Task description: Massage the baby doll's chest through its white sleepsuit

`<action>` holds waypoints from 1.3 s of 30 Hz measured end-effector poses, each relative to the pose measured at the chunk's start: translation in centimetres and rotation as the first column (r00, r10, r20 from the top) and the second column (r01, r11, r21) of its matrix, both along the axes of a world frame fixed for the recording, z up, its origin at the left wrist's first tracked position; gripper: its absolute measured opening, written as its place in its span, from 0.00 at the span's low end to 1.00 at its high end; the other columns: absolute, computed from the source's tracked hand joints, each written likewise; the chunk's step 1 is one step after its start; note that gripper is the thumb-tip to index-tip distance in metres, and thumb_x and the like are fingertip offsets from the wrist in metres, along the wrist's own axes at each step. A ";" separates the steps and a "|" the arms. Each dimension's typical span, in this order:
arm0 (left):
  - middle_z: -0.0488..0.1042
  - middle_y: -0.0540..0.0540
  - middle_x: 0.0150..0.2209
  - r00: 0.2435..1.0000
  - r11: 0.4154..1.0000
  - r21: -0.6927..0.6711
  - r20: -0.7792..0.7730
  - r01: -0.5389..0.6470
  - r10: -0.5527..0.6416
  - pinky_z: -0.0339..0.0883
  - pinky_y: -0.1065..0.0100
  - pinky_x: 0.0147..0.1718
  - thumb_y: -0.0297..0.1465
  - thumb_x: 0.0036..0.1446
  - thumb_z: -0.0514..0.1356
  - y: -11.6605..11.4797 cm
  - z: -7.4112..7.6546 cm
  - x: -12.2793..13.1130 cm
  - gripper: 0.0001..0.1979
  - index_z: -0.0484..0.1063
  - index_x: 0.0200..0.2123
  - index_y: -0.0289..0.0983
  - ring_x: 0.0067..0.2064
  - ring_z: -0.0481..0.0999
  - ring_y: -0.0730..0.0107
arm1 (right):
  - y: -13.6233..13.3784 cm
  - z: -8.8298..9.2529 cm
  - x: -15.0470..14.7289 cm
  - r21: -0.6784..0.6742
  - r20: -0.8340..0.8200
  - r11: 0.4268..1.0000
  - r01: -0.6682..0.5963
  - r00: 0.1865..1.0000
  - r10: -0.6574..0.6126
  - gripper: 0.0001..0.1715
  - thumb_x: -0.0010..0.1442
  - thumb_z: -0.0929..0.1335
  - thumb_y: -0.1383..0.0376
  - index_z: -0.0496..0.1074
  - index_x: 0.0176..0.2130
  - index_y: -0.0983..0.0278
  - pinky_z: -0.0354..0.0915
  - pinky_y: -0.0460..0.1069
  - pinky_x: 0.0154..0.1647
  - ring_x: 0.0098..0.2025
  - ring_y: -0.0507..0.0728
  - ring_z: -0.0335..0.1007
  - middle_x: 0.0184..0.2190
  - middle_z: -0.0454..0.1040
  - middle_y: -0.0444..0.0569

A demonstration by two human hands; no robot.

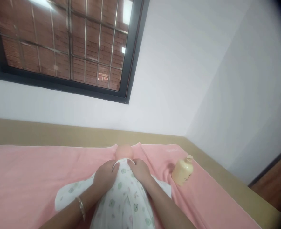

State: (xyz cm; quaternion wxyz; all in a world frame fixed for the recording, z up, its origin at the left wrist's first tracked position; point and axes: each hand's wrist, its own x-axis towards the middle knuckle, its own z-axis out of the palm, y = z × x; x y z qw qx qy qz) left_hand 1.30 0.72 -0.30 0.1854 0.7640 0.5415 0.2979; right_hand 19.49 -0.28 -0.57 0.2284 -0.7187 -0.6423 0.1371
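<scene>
A white baby garment [123, 197] with a small green print lies in front of me, its sleeves spread to both sides. My left hand [106, 175] is closed on the left side of its neck opening. On the opposite side of that opening, my right hand [140, 170] pinches the edge between thumb and fingers. Just beyond the neckline shows a smooth, round, skin-coloured doll's head [124, 152]; the garment covers whatever lies below it. A bracelet circles my left wrist.
A pink blanket [35, 171] is spread under everything on a tan padded surface [59, 132]. To the right, a pale yellow bottle [182, 171] rests on the blanket, tilted. Behind rise a white wall [174, 70] and a dark-framed barred window [128, 63].
</scene>
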 end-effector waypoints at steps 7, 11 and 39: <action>0.76 0.45 0.36 1.000 1.000 -0.029 -0.013 -0.001 0.000 0.60 0.64 0.38 0.42 0.61 0.42 0.0 0.2 0.1 0.22 0.71 0.34 0.39 0.39 0.73 0.61 | -0.3 0.4 -0.1 -0.016 0.019 1.000 -0.003 1.000 0.004 0.34 0.64 0.51 0.48 0.73 0.31 0.65 0.55 0.46 0.28 0.31 0.56 0.69 0.30 0.75 0.51; 0.76 0.45 0.37 1.000 1.000 -0.013 -0.006 -0.002 0.002 0.60 0.64 0.39 0.42 0.61 0.42 0.1 0.0 0.2 0.21 0.72 0.34 0.39 0.39 0.73 0.61 | -0.2 0.2 0.0 0.000 0.010 1.000 -0.011 1.000 0.011 0.34 0.63 0.51 0.47 0.74 0.32 0.65 0.54 0.46 0.28 0.31 0.56 0.69 0.30 0.75 0.52; 0.75 0.47 0.35 1.000 1.000 0.009 -0.010 -0.002 0.002 0.59 0.65 0.36 0.40 0.62 0.42 0.2 -0.3 0.2 0.20 0.70 0.31 0.39 0.37 0.71 0.64 | -0.2 -0.2 0.1 0.031 -0.024 1.000 0.000 1.000 0.001 0.34 0.62 0.51 0.45 0.71 0.28 0.64 0.50 0.45 0.25 0.28 0.55 0.66 0.26 0.73 0.50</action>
